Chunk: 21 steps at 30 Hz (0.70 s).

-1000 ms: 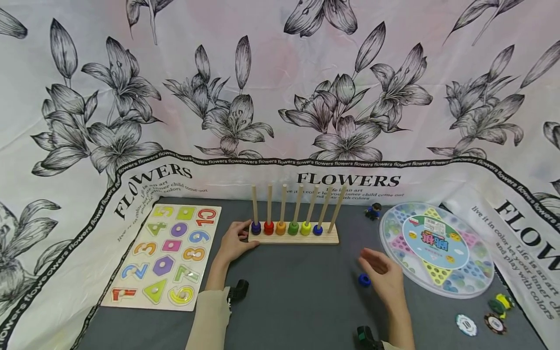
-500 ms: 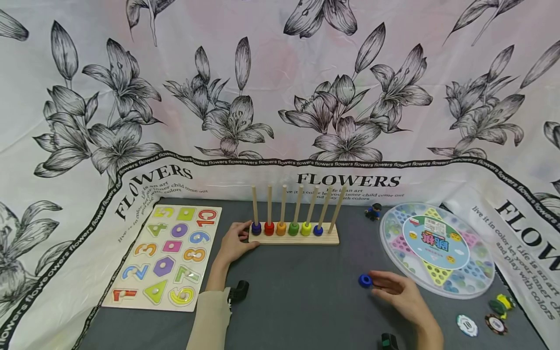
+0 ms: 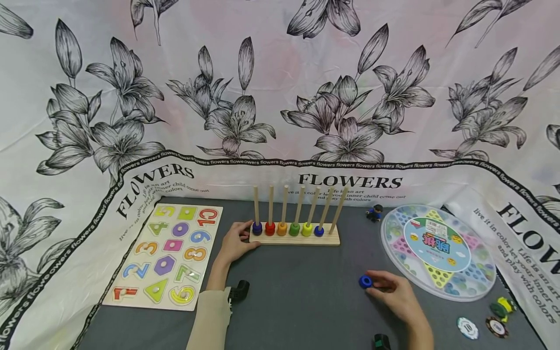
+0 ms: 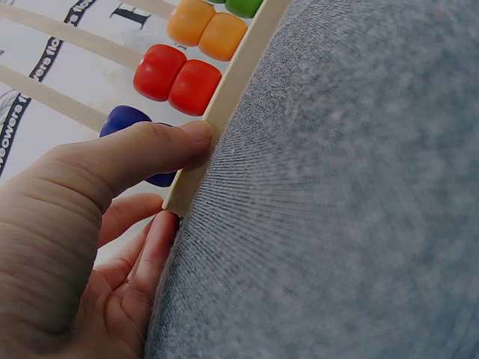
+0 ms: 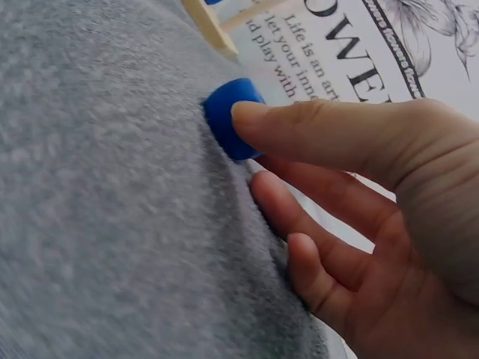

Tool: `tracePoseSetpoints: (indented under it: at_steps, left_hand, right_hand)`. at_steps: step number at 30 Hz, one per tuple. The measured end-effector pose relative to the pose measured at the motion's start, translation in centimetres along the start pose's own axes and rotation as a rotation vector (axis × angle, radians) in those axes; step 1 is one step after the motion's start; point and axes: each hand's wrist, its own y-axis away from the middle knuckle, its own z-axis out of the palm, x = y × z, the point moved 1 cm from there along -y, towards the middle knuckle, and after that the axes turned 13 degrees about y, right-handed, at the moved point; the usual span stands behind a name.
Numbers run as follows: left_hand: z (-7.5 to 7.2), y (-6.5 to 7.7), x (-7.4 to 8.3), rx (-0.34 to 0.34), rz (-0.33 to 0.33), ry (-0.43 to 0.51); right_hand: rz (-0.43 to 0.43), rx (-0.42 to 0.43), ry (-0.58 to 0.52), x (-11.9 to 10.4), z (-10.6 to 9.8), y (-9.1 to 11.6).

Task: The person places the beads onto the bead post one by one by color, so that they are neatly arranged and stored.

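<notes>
A wooden peg stand (image 3: 284,240) with upright pegs stands at the back middle of the table. Beads sit low on most pegs: dark blue, red, orange, green, yellow and blue from left to right, while the rightmost peg is bare. My left hand (image 3: 234,244) grips the stand's left end, thumb on the front edge beside the red beads (image 4: 194,87). Off to the right and nearer me, my right hand (image 3: 399,295) pinches a blue bead (image 5: 224,126) at the grey cloth. Its thumb lies on the bead's side; the fingertip opposite is mostly hidden.
A number and shape puzzle board (image 3: 164,257) lies left of the left arm. On the right is a round game board (image 3: 481,277), with a small figure (image 3: 374,213) behind it. Two chips (image 3: 467,328) and a green-yellow toy (image 3: 503,308) lie at the front right.
My right hand first swung right and nearer me, beside the blue bead, then closed in and took hold of it. The left hand keeps its grip on the stand.
</notes>
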Motion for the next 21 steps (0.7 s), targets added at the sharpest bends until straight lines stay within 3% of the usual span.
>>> tracePoseSetpoints:
  at_steps: [10, 15, 21]
  left_hand:
    - [-0.1, -0.3, 0.3, 0.000, 0.005, 0.006]
    - [-0.1, -0.3, 0.2, 0.004, 0.000, -0.010]
    - [0.0, 0.0, 0.0, -0.002, -0.009, -0.004]
  right_hand:
    - [-0.009, 0.108, 0.012, -1.1, -0.1, -0.2]
    - [-0.002, 0.153, -0.057, -2.3, -0.1, -0.7]
    - [-0.028, 0.188, -0.050, -4.7, -0.6, -2.1]
